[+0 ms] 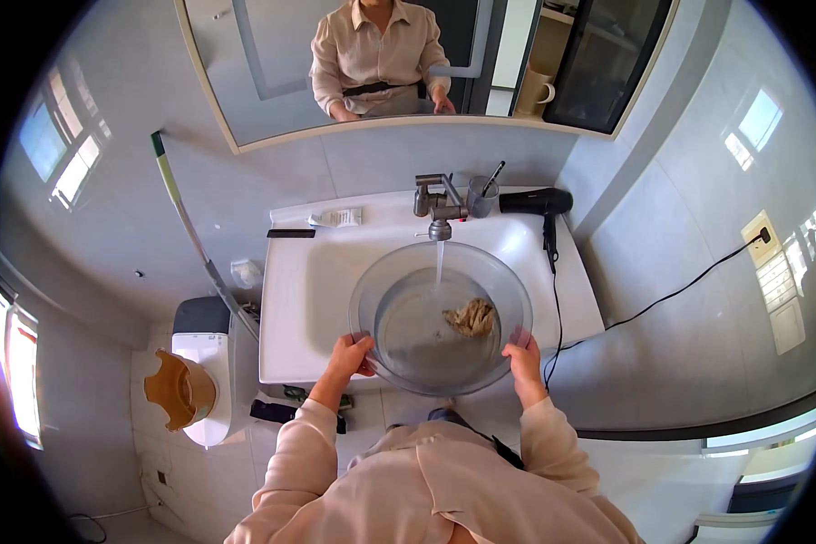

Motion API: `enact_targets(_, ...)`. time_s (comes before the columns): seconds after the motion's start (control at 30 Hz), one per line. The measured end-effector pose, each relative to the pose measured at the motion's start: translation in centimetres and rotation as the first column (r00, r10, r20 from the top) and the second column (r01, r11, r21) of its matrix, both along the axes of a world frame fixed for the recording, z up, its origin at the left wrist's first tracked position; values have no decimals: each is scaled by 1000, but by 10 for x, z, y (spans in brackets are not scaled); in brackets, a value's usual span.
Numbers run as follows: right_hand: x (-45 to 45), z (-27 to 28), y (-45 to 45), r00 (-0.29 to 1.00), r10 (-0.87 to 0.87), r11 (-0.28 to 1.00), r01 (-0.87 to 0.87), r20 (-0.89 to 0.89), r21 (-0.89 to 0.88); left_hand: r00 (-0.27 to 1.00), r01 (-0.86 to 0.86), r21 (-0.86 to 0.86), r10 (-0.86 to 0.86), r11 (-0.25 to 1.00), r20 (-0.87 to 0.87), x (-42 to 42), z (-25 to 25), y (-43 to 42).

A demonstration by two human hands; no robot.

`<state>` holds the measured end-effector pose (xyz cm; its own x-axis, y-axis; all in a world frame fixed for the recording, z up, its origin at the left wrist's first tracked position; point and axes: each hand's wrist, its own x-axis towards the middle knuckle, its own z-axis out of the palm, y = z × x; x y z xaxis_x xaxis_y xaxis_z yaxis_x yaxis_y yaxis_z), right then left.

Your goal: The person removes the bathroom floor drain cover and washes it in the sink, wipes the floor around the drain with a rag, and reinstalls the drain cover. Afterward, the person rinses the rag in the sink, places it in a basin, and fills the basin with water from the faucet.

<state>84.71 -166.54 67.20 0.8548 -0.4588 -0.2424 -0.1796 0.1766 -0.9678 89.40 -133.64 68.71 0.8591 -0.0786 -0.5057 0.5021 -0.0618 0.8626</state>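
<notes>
A large clear basin [396, 272] rests over the white sink [331, 272], its near side reaching past the sink's front edge. My left hand [350, 355] grips the basin's left rim, thumb over the edge. On the right rim, my right hand [523, 363] is closed in the same way. Water runs from the grey faucet [440, 227] into the basin. Inside it, toward the right, lies a crumpled brown cloth-like clump [471, 318]; its exact kind cannot be made out.
A black hair dryer [537, 201] lies at the sink's back right, its cord near a wall socket [760, 238]. Beside the faucet stands a cup [482, 198]; a white tube [337, 218] lies left. A mop handle [190, 222] leans near a bin with an orange container [181, 390].
</notes>
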Motion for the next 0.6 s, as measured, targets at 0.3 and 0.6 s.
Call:
enact_targets(0.3, -2, -1, 1, 999, -2, 1000, 2, 35, 14, 1000, -26, -10, 26, 1000, 14, -3, 11, -4)
enact_targets(0.6, -2, -3, 0, 999, 7, 1000, -8, 46, 29, 999, -32, 3, 32, 999, 11, 0, 2, -2)
